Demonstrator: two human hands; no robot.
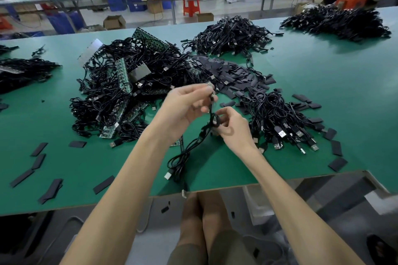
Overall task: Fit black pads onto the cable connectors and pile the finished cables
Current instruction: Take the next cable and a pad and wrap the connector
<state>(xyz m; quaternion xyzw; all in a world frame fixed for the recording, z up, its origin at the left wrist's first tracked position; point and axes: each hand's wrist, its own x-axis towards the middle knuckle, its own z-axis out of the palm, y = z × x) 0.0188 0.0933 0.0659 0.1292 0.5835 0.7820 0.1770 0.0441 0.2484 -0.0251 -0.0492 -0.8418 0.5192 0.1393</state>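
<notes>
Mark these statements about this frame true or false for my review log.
1. The left hand and right hand both hold the black cable. True.
2. The table is red. False: it is green.
3. Green circuit boards lie in the cable pile left of the hands. True.
4. No loose pads lie on the table. False: black pads are scattered near the front edge.
</notes>
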